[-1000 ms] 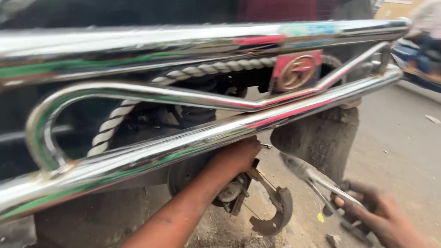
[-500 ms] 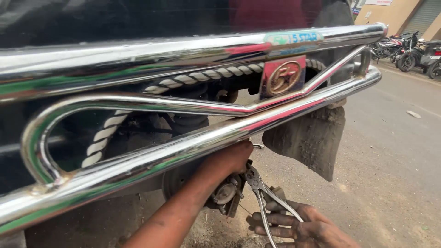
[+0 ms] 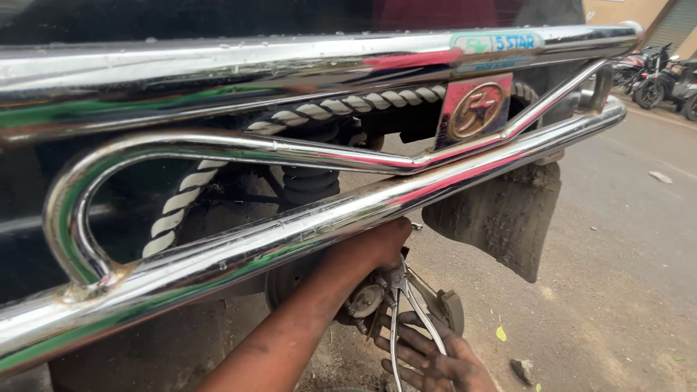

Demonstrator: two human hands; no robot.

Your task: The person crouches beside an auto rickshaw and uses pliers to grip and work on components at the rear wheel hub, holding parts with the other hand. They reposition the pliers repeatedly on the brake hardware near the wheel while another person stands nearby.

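We saw a glossy chromed metal guard rail [image 3: 348, 218], wet with droplets, wrapped by twisted matt rope [image 3: 218, 174]. The mud flap [image 3: 501, 218] looked like dull, gritty rubber; our pliers [image 3: 403, 312] were bare, greasy steel.

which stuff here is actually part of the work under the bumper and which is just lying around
In use:
- left hand, reaching under the chrome bumper bar
- right hand, holding the pliers
- brake assembly at the pliers' tip

Lying about or merely nearby:
- yellow leaf on the ground
- small stone
- mud flap
- parked motorbikes
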